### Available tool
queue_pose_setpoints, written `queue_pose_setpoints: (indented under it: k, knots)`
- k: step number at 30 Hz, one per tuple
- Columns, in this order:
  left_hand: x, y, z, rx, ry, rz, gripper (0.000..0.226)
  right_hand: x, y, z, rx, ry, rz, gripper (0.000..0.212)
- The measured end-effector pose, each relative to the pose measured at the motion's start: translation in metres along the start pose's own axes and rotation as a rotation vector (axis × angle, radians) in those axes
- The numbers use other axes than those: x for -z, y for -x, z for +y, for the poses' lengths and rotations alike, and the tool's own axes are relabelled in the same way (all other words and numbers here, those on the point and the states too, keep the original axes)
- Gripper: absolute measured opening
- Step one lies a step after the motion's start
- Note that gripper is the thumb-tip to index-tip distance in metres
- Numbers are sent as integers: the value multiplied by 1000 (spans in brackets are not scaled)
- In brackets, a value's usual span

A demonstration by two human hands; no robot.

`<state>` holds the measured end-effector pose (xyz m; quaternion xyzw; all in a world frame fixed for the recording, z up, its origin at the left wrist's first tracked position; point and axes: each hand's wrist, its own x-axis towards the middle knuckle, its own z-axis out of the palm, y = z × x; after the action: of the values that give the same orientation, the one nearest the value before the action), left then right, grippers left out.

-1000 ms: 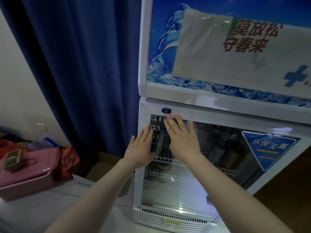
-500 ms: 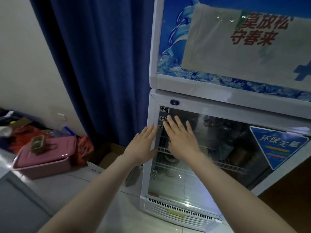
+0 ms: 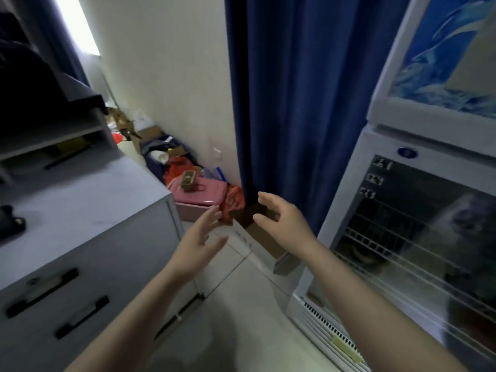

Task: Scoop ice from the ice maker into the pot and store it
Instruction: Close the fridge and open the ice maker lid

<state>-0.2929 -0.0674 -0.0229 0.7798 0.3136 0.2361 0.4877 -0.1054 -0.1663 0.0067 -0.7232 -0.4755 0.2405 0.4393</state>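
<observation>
Moved: both hands are off the glass door they were pressing half a second ago, and the view has swung left, away from the cooler.
Left hand (image 3: 200, 242): released, fingers spread and straight, holding nothing, in the air above the floor between the desk and the cooler.
Right hand (image 3: 279, 218): released too, fingers loosely curved with the thumb apart, grasping nothing, in front of the blue curtain (image 3: 295, 103).
Cooler (image 3: 375, 124): at the right edge of view; its glass door (image 3: 418, 237) looks closed, with wire shelves behind it.
Pot: not clearly visible. A dark round shape sits on a lower shelf behind the glass, but whether that is the pot cannot be told through the blur and reflections.
Ice maker: not in view, and no ice or scoop shows anywhere.
Desk (image 3: 80, 205): grey, with drawers, at the left; a small dark object lies near its left edge.
Floor clutter: a pink box (image 3: 200, 193) and an orange bag (image 3: 233, 202) by the wall.
Done, as a judgement: empty hands and a shut door fit the storing step being finished.
Left: probably nothing, or only walking away; the scooping itself cannot be confirmed.
</observation>
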Motion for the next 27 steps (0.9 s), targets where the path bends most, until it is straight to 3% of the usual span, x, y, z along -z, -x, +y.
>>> queue_pose_setpoints:
  k: [5, 18, 27]
  knots:
    - [80, 52, -18, 70, 136, 233, 54, -76, -6, -55, 111, -112, -127, 48]
    - [288, 269, -78, 135, 40, 507, 46, -313, 56, -208, 270, -228, -391, 30]
    - [410, 372, -89, 179, 25, 727, 40, -434, 83, -319, 367, -215, -594, 36]
